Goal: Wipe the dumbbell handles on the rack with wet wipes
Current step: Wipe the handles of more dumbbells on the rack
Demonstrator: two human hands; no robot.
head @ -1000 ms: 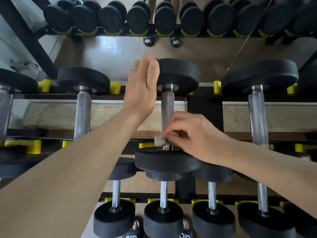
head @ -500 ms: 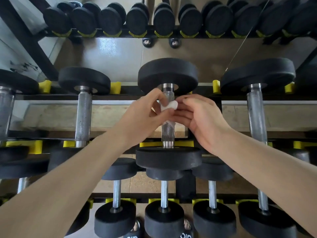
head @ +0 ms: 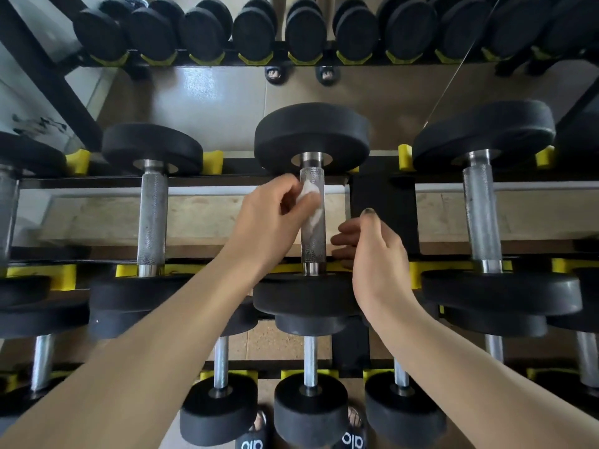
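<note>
A black dumbbell with a knurled steel handle (head: 311, 244) lies on the middle tier of the rack, straight ahead. My left hand (head: 275, 218) pinches a small white wet wipe (head: 309, 202) and holds it against the upper part of that handle. My right hand (head: 369, 244) hovers just right of the handle with loosely curled fingers and holds nothing; its fingertip looks smudged dark. Neighbouring dumbbells lie on the same tier at the left (head: 151, 222) and at the right (head: 483, 215).
The black rack (head: 382, 202) has yellow cradles (head: 405, 157). A top row of smaller black dumbbells (head: 304, 34) runs along the back, partly mirrored. A lower tier of small dumbbells (head: 310, 413) sits near my sandalled feet (head: 353, 439).
The wipe has passed from my right hand into my left. My right hand let go and drew back to the right and down; my left stays at the upper handle.
</note>
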